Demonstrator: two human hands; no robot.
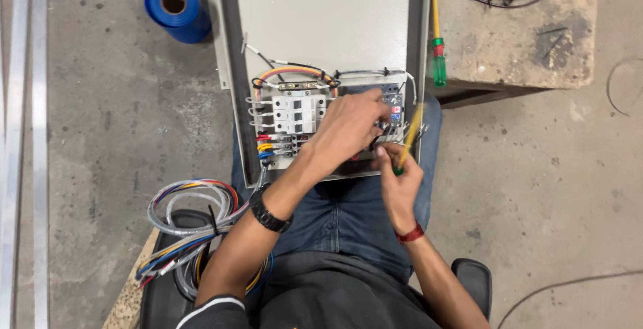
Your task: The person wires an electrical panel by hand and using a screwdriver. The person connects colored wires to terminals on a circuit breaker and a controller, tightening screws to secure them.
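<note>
Seated, with a grey electrical enclosure (pixel 321 27) propped across the lap, open face up so the wiring sits right under the eyes. Left hand (pixel 348 128) reaching in over the right half of the panel, fingers curled together and pinching at the small wires (pixel 387 128) there, steadying them for the tool. Right hand (pixel 398 185) wrapped tight round a yellow-and-green screwdriver (pixel 408 138), shaft angled up into the same spot (tip hidden behind the fingers, blurred too).

Inside the box: white circuit breakers (pixel 298 113) at centre left, an orange and black cable loop (pixel 295 73) arching above them, red, yellow and blue terminals (pixel 266 146) below. Upper part bare metal.

Second screwdriver (pixel 437 47) parked on the stone block (pixel 522 41) beside the box, within easy reach. Coil of multicoloured cable (pixel 191 222) resting by the left elbow; blue tape roll (pixel 177 9) well apart on the floor.
</note>
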